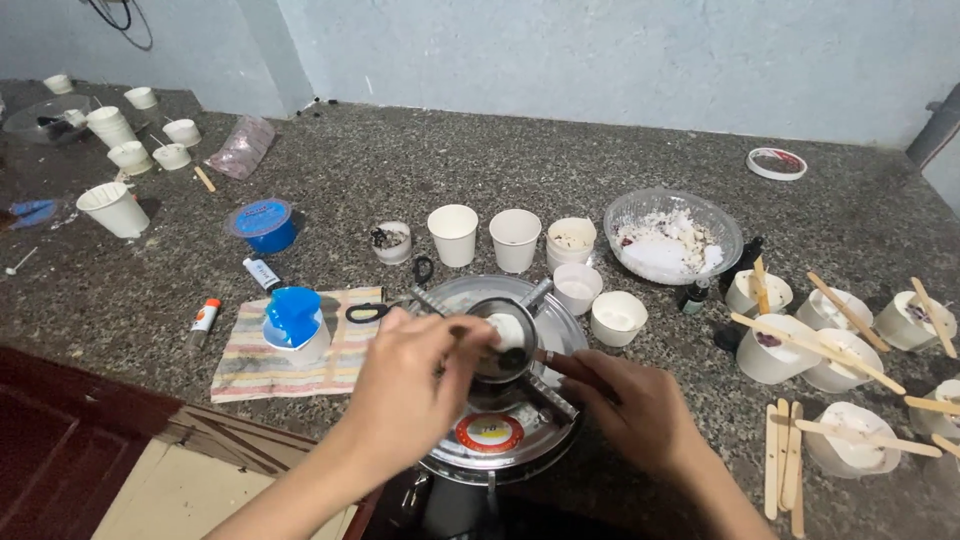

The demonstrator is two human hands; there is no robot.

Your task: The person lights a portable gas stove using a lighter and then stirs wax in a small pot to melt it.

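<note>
Two hands work over a small metal pot (503, 345) that sits on a round silver stove (500, 420). The left hand (415, 385) has its fingers pinched together on a thin stick (470, 335) whose far end dips into the pot just beyond its fingertips. The right hand (630, 405) is closed around the pot's dark handle (560, 362), which juts toward it. Beyond both hands stand white paper cups (515, 238) and a clear bowl (672, 235); left of the left hand lies a striped cloth (250, 360).
</note>
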